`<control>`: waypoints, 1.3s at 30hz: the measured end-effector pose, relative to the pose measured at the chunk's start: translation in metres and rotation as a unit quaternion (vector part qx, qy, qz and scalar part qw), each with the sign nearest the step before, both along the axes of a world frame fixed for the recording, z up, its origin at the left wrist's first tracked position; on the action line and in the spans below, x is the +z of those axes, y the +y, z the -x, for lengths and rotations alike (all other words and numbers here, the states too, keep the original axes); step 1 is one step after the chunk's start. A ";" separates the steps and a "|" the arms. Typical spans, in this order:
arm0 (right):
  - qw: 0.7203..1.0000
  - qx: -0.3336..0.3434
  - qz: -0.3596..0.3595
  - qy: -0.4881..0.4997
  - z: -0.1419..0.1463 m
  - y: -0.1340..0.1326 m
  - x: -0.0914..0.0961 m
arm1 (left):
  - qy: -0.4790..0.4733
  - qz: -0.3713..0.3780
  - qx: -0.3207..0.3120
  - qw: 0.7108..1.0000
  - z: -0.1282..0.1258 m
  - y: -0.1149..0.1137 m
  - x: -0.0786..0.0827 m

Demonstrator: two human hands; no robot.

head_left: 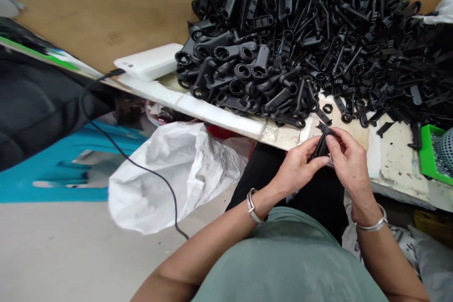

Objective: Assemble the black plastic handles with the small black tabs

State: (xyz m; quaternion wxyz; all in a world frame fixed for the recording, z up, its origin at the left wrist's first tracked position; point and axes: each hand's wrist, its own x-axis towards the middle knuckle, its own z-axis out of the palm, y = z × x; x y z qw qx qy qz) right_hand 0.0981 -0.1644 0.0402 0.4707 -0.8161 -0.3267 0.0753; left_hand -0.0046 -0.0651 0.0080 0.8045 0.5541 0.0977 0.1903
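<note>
A black plastic lever-shaped part (321,147) is held between my two hands just off the table's front edge. My left hand (299,164) closes on its lower end, thumb along the near side. Thumb and fingers of my right hand (348,155) pinch its upper end, where a small notched tip sticks out. Which pieces make up the part is hidden by my fingers. Just beyond my hands lie a small toothed black ring (327,108) and a flat black strip (322,117). Behind them rises a big pile of similar black plastic parts (262,61).
A green tray (430,158) with a mesh basket and small metal bits stands at the right. At the left lie a white power bank (150,60) with a black cable (130,158) and a white foam strip (198,107). A white sack (159,184) hangs open below the edge.
</note>
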 end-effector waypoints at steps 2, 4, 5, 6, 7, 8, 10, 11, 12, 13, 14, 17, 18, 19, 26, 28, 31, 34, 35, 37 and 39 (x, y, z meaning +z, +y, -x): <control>1.000 0.020 -0.010 0.002 -0.003 -0.002 0.000 | 0.026 -0.077 0.022 0.996 0.001 0.002 0.001; 0.997 0.060 -0.032 0.043 -0.007 -0.004 0.002 | 0.051 -0.143 0.028 0.988 0.004 0.004 0.003; 0.992 0.084 -0.044 0.080 -0.008 -0.005 0.003 | 0.054 -0.167 0.026 0.984 0.005 0.006 0.004; 0.985 0.106 -0.057 0.122 -0.009 -0.006 0.004 | 0.050 -0.188 0.025 0.981 0.006 0.007 0.006; 0.977 0.121 -0.068 0.160 -0.009 -0.007 0.005 | 0.044 -0.203 0.028 0.978 0.007 0.008 0.008; 0.970 0.129 -0.078 0.189 -0.009 -0.007 0.005 | 0.039 -0.215 0.030 0.975 0.008 0.009 0.010; 0.964 0.121 -0.097 0.218 -0.007 -0.007 0.004 | 0.037 -0.226 0.026 0.973 0.009 0.009 0.013; 0.963 0.110 -0.106 0.220 -0.005 -0.007 0.003 | 0.041 -0.225 0.018 0.973 0.009 0.009 0.015; 0.964 0.098 -0.115 0.218 -0.003 -0.007 0.002 | 0.046 -0.225 0.010 0.973 0.010 0.009 0.017; 0.966 0.085 -0.122 0.213 -0.001 -0.007 0.000 | 0.053 -0.228 0.005 0.972 0.010 0.008 0.018; 0.967 0.072 -0.128 0.207 0.001 -0.006 -0.002 | 0.060 -0.238 0.006 0.969 0.010 0.008 0.019; 0.968 0.045 -0.143 0.200 0.003 -0.004 -0.008 | 0.087 -0.290 0.023 0.953 0.008 0.008 0.018; 0.967 0.044 -0.148 0.205 0.002 -0.004 -0.009 | 0.092 -0.302 0.026 0.948 0.007 0.009 0.018; 0.965 0.047 -0.151 0.210 0.000 -0.003 -0.010 | 0.093 -0.309 0.027 0.946 0.005 0.011 0.018; 0.980 0.021 -0.129 0.149 -0.011 -0.014 -0.006 | 0.047 -0.263 0.092 0.959 0.001 0.026 0.018; 0.968 -0.012 -0.169 0.185 -0.006 -0.014 -0.009 | 0.025 -0.157 0.133 0.978 0.001 0.025 0.016; 0.928 -0.044 -0.255 0.268 0.010 -0.008 -0.015 | -0.019 0.009 0.124 0.992 -0.002 0.017 0.012; 0.901 -0.049 -0.294 0.315 0.027 -0.001 -0.019 | -0.015 0.078 0.062 0.995 -0.006 0.006 0.012; 0.899 -0.046 -0.291 0.323 0.032 0.001 -0.019 | -0.004 0.085 0.046 0.995 -0.007 0.003 0.013; 0.906 -0.034 -0.261 0.331 0.037 0.000 -0.018 | 0.019 0.079 0.035 0.996 -0.008 0.002 0.016; 0.919 -0.012 -0.209 0.335 0.036 -0.004 -0.016 | 0.027 0.055 0.031 0.998 -0.007 0.003 0.017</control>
